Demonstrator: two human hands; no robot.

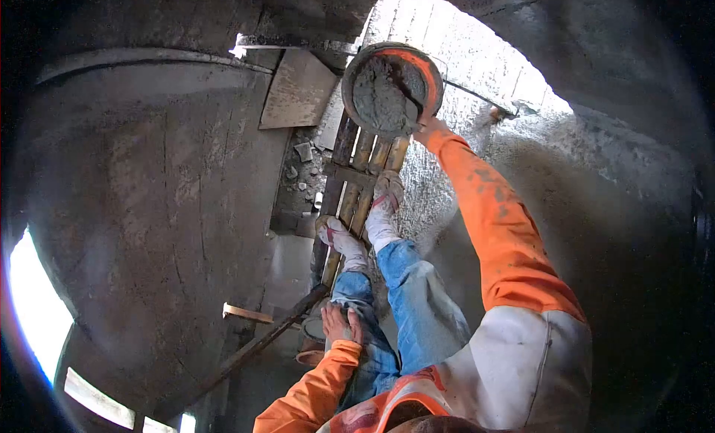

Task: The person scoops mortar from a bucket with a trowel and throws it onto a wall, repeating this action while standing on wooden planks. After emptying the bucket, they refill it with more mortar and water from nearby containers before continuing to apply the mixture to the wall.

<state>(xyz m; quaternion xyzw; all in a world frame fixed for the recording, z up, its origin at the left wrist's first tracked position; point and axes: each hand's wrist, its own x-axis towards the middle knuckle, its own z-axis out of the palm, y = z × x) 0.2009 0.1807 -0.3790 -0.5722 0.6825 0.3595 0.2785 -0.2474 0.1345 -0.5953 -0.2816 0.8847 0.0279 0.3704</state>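
From my feed, the mix in the bucket [381, 96] looks wet, grey and lumpy, with a dull sheen. The bucket's rim shows smeared orange under matt grey residue. I see worn, matt wooden poles [363, 151] on the platform, rough at the edges. The large wall on the left [149, 172] reads matt and streaked; the far-right surface [432, 180] is coarse and grainy. The jeans [417, 291] are faded cloth, and the orange sleeve [491, 209] is soft, creased fabric with grey stains.

A flat board [299, 89], rubble [303, 165] beside wooden slats [348, 202], a slanting pole [253, 345].
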